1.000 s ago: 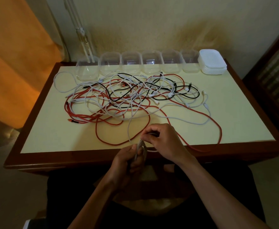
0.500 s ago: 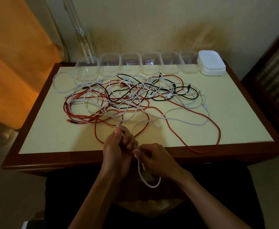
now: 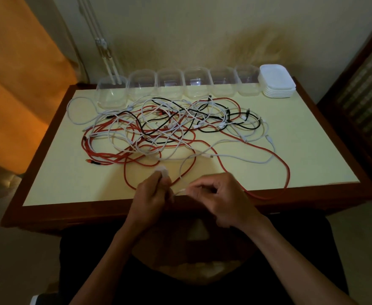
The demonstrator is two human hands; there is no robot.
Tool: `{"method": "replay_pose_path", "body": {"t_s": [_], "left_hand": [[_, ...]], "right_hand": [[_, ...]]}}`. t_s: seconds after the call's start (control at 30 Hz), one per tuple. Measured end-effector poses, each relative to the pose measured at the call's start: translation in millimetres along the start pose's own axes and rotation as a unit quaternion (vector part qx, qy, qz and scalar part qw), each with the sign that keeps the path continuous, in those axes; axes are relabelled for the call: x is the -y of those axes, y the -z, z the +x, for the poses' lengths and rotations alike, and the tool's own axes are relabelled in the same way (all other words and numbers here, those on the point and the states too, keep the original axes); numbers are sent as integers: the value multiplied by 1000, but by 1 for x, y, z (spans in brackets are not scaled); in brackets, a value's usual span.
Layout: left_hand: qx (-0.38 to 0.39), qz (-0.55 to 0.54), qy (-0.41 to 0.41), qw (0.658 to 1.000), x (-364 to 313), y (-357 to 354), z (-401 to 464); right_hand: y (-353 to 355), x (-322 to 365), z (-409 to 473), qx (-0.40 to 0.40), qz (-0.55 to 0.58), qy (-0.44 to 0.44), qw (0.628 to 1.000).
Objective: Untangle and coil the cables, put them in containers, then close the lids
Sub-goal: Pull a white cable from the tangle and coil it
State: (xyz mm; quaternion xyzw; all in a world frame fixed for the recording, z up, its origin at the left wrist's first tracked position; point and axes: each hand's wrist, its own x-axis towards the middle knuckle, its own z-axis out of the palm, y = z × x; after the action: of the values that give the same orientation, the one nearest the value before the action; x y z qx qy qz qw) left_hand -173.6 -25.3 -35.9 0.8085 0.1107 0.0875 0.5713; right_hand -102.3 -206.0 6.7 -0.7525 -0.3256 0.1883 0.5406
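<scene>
At the tabletop (image 3: 55, 172) near edge, left hand (image 3: 152, 195) grips a coiled white cable (image 3: 162, 170); right hand (image 3: 220, 194) pinches its free strand.

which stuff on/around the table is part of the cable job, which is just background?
Part of the job:
- white cable, held by left hand and right hand
- cable tangle: red, white, black
- six clear containers
- stack of white lids

Just there:
- table
- orange curtain
- wall pipes
- dark cabinet
</scene>
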Motion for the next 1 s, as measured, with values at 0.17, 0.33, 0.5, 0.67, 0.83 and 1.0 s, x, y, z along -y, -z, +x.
{"method": "replay_pose_path", "body": {"t_s": [0.17, 0.33, 0.5, 0.67, 0.83, 1.0], "left_hand": [[202, -173, 87, 960, -5, -18, 4], [145, -399, 108, 899, -4, -19, 4], [22, -558, 170, 812, -8, -14, 7], [-10, -534, 179, 826, -8, -7, 11], [-8, -512, 171, 841, -10, -13, 15], [5, -548, 170, 819, -19, -14, 19]], "right_hand": [[11, -28, 18, -81, 2, -45, 996], [19, -44, 21, -45, -18, -86, 995], [22, -64, 49, -72, -236, -119, 962], [16, -56, 81, -124, -102, -342, 926], [10, -25, 102, -138, 336, -230, 903], [20, -10, 113, -138, 492, -112, 852]]}}
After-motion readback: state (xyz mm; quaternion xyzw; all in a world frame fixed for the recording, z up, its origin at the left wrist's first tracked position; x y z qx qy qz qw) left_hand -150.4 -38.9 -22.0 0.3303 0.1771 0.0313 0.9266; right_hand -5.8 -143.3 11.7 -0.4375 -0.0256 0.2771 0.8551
